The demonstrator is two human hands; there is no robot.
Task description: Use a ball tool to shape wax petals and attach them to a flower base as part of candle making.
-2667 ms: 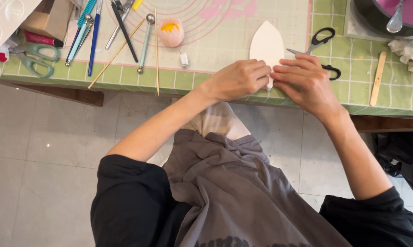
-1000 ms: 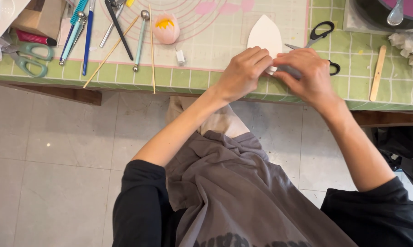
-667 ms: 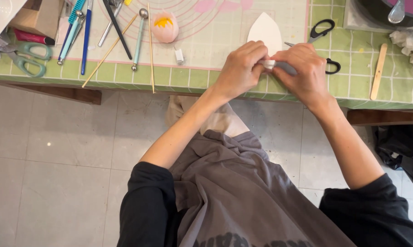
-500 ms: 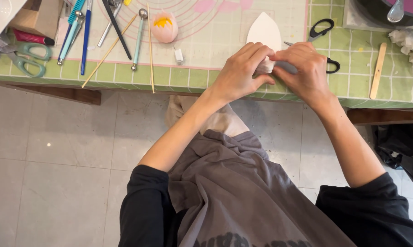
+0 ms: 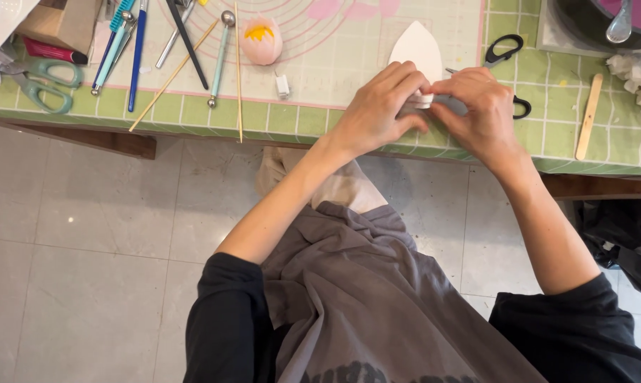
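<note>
Hands shifted slightly — left hand [image 5: 377, 113], right hand [image 5: 480, 110] pinching petal base [image 5: 417, 50].

Open mat [image 5: 335, 64] between pink flower [image 5: 261, 39] and white petal [image 5: 418, 44]; black scissors [image 5: 508, 57] crowd the right, skewers [image 5: 237, 71] and tools block left, near table's front edge.

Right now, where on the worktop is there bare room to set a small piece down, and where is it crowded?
Free: the pale mat between the pink flower and the white petal shape; also the green grid mat between the black scissors and the wooden stick. Crowded: the far left, with tools and green scissors, and around both hands, left hand and right hand.
</note>
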